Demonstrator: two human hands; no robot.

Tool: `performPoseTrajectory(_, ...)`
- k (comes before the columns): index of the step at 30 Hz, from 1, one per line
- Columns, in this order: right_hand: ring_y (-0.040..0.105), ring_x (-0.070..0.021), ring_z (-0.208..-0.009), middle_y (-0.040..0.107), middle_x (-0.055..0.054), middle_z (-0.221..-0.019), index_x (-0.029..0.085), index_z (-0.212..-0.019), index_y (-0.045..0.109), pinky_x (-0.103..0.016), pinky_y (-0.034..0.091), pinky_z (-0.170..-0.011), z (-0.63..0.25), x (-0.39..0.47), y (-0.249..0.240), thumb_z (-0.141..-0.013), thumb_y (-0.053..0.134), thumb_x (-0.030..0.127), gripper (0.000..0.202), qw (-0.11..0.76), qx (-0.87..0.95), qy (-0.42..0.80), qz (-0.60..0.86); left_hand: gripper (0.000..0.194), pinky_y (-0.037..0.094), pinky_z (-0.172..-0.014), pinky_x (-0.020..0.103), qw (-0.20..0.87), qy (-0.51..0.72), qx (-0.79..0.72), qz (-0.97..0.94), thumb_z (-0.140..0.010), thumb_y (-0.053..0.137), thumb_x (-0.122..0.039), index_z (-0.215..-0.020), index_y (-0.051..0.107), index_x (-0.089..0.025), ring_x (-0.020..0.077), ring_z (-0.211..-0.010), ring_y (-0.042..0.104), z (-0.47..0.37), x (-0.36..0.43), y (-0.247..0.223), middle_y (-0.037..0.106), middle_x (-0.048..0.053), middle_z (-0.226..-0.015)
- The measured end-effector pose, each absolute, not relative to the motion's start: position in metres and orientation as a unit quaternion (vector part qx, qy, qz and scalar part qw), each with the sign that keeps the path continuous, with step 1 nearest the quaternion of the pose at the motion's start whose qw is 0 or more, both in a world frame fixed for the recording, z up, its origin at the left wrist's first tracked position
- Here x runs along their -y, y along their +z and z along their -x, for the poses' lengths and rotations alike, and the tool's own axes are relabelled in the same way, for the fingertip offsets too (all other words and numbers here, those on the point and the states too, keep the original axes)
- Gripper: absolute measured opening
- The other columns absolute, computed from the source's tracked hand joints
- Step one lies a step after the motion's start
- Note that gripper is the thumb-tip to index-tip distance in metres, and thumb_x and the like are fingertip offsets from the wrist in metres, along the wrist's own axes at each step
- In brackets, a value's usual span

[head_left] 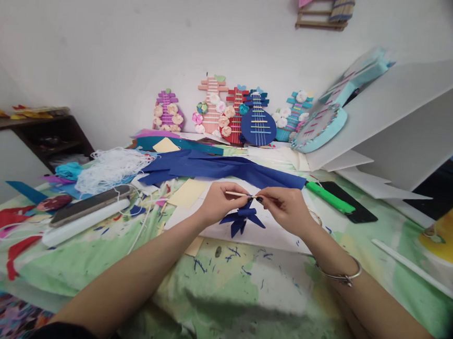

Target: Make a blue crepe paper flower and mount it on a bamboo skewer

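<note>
A thin pale wooden stick (pixel 237 194) lies crosswise in my left hand (pixel 220 203), whose thumb and fingers pinch it. My right hand (pixel 285 206) is closed in a pinch too, its fingertips meeting those of the left at the stick's tip. A piece of dark blue paper with pointed petals (pixel 243 218) hangs below the fingertips, its top caught between them. How the paper is fixed to the stick is hidden. Under both hands is a white sheet (pixel 206 223) with a yellow sheet (pixel 187 192) beside it.
Dark blue paper (pixel 226 168) spreads behind my hands. A green utility knife (pixel 330 197) lies by a black phone (pixel 359 206). At left are a phone (pixel 90 206), a white power bank (pixel 84 224) and white string (pixel 112 168). Craft lutes (pixel 259 125) lean on the wall.
</note>
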State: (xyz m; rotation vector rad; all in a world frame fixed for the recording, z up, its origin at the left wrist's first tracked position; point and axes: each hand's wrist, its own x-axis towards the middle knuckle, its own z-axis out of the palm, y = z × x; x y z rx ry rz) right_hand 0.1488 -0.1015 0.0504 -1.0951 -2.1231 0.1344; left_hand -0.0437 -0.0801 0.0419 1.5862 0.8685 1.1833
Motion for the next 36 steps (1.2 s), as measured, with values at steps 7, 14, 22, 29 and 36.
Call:
performPoseTrajectory(7,0.037,-0.0088,-0.047,0.046,0.002,-0.048,0.017,-0.054,0.053,-0.024,0.023,-0.047,-0.1448,0.1021,0.0512,-0.088,0.047,0.037,0.039,0.355,0.814,0.021,0.459,0.015,0.055,-0.065,0.028,0.434,0.474,-0.342,-0.685,-0.064,0.073,-0.025,-0.073,0.071,-0.013,0.0167,-0.067,0.065,0.0442,0.0817,0.042,0.069,0.005,-0.07)
performPoseTrajectory(14,0.049,-0.0104,-0.052,0.059,-0.001,-0.056,0.016,-0.062,0.063,-0.022,0.032,-0.049,-0.1443,0.1013,0.047,-0.082,0.056,0.041,0.033,0.399,0.786,0.097,0.463,0.011,0.055,-0.074,0.031,0.418,0.471,-0.326,-0.705,-0.066,0.07,-0.022,-0.074,0.069,-0.014,0.0179,-0.076,0.066,0.0446,0.0827,0.043,0.069,0.005,-0.075)
performPoseTrajectory(22,0.052,-0.0116,-0.052,0.061,-0.001,-0.056,0.016,-0.063,0.064,-0.022,0.035,-0.048,-0.1444,0.099,0.0453,-0.076,0.063,0.042,0.029,0.418,0.769,0.141,0.462,0.011,0.054,-0.075,0.029,0.396,0.453,-0.311,-0.736,-0.066,0.067,-0.018,-0.077,0.065,-0.015,0.017,-0.079,0.065,0.0459,0.084,0.045,0.068,0.004,-0.079)
performPoseTrajectory(29,0.053,-0.0122,-0.055,0.063,-0.001,-0.061,0.017,-0.064,0.063,-0.022,0.038,-0.05,-0.1451,0.0991,0.0444,-0.073,0.067,0.035,0.021,0.434,0.767,0.127,0.455,0.016,0.052,-0.078,0.028,0.375,0.442,-0.275,-0.767,-0.069,0.065,-0.018,-0.085,0.064,-0.013,0.0163,-0.08,0.064,0.0491,0.0838,0.0451,0.067,0.006,-0.084)
performPoseTrajectory(36,0.053,-0.0127,-0.057,0.063,-0.001,-0.062,0.018,-0.064,0.062,-0.023,0.037,-0.051,-0.1454,0.0999,0.0446,-0.073,0.068,0.034,0.02,0.428,0.78,0.096,0.447,0.014,0.051,-0.075,0.028,0.356,0.44,-0.274,-0.778,-0.073,0.065,-0.023,-0.082,0.065,-0.013,0.0167,-0.078,0.063,0.0487,0.0838,0.0436,0.066,0.008,-0.081)
